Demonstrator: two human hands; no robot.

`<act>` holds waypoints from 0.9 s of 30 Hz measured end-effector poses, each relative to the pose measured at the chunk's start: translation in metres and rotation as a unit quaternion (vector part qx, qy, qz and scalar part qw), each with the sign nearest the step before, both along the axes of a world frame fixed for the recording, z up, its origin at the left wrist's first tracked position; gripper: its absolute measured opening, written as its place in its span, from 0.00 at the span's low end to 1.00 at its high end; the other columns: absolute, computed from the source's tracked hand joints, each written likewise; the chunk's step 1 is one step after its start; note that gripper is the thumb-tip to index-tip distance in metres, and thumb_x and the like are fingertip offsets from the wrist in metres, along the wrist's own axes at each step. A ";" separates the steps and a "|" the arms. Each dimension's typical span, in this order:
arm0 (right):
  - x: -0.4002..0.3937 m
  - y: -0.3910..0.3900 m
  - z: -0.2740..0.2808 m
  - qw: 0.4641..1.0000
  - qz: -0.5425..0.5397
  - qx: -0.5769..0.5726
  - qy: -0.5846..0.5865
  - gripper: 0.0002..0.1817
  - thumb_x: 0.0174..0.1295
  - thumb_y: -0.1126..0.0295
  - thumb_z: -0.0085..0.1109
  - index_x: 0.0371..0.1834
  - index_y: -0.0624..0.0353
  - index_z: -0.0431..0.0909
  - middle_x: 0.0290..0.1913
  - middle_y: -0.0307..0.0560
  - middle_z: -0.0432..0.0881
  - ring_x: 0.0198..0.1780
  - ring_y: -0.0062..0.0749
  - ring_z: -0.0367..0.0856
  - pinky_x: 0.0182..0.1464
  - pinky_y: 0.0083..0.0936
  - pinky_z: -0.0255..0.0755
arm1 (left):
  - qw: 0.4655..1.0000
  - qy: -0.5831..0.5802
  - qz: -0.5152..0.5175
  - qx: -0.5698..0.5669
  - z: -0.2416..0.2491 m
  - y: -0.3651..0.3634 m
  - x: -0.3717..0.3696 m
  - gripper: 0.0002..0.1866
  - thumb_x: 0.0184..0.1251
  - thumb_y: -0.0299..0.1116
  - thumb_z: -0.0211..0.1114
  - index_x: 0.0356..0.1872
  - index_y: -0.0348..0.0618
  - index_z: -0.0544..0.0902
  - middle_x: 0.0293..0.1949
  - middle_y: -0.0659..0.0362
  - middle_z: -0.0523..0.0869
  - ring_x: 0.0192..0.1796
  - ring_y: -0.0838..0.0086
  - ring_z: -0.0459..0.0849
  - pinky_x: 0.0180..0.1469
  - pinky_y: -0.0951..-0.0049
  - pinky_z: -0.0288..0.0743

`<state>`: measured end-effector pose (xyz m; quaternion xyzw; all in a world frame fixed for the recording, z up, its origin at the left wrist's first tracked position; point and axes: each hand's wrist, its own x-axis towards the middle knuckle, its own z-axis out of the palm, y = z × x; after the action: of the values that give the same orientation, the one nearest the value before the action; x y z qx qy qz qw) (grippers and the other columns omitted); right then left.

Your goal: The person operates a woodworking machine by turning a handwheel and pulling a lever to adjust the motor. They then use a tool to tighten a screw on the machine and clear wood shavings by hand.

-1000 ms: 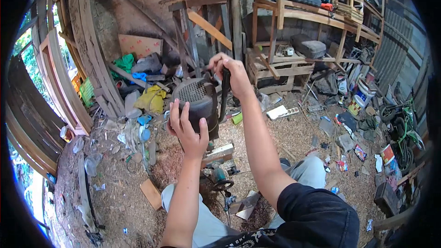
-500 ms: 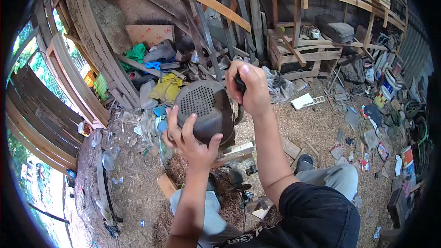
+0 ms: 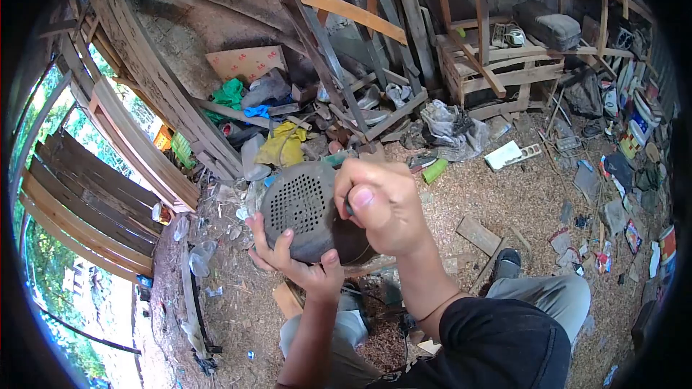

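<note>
A dark rounded housing [image 3: 299, 212] with a grille of small round holes on its end is held up in front of me. My left hand [image 3: 306, 263] cups it from below and the left, fingers curled against its lower edge. At its right side, my right hand [image 3: 382, 205] is closed in a fist around something small and dark, mostly hidden by the fingers; I cannot tell what it is. The fist overlaps the right edge of the housing. The housing's far side is out of sight.
Wood shavings and scraps cover the ground. A short board [image 3: 478, 235] lies to the right, near my shoe [image 3: 507, 264]. Ahead are a yellow bag [image 3: 282, 145], a green tube [image 3: 435, 171] and a wooden frame [image 3: 346, 50]. Slatted boards [image 3: 86, 205] stand at the left.
Both hands and the housing have come lower in the view. My right fist has moved down and closer over the housing's right side, hiding more of what it holds.
</note>
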<state>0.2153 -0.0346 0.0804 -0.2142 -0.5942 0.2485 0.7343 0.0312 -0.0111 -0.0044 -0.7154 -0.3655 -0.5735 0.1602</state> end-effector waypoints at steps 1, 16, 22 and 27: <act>-0.002 0.001 -0.001 1.000 -0.013 0.021 0.002 0.19 0.75 0.59 0.58 0.31 0.64 0.78 0.24 0.47 0.76 0.25 0.34 0.78 0.30 0.32 0.71 | 1.000 0.004 0.008 0.008 0.000 0.000 0.001 0.36 0.79 0.71 0.49 0.69 0.53 0.67 0.78 0.33 0.64 0.81 0.34 0.61 0.80 0.34 0.29; -0.006 0.000 -0.011 0.998 -0.052 0.020 0.004 0.23 0.73 0.53 0.56 0.28 0.62 0.77 0.24 0.45 0.80 0.24 0.37 0.80 0.29 0.31 0.71 | 1.000 0.023 0.014 0.012 -0.003 0.003 0.005 0.35 0.80 0.70 0.46 0.69 0.51 0.63 0.77 0.33 0.64 0.80 0.37 0.60 0.81 0.31 0.35; -0.005 0.002 -0.013 0.999 -0.038 0.028 0.007 0.21 0.75 0.52 0.58 0.35 0.62 0.79 0.25 0.45 0.79 0.26 0.34 0.81 0.32 0.30 0.74 | 0.997 0.039 0.036 -0.048 0.006 -0.007 -0.002 0.37 0.77 0.69 0.55 0.70 0.50 0.65 0.82 0.36 0.60 0.84 0.40 0.56 0.81 0.33 0.28; -0.011 -0.004 -0.021 0.999 -0.014 0.011 0.029 0.26 0.81 0.46 0.49 0.40 0.62 0.77 0.28 0.38 0.75 0.27 0.17 0.70 0.31 0.19 0.63 | 0.997 0.020 -0.028 -0.062 0.009 -0.012 -0.010 0.35 0.75 0.64 0.63 0.70 0.51 0.70 0.84 0.37 0.57 0.87 0.43 0.49 0.80 0.36 0.20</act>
<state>0.2044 -0.0388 0.0599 -0.2070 -0.5724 0.2377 0.7570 0.0214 -0.0233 0.0046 -0.7450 -0.3775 -0.5395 0.1066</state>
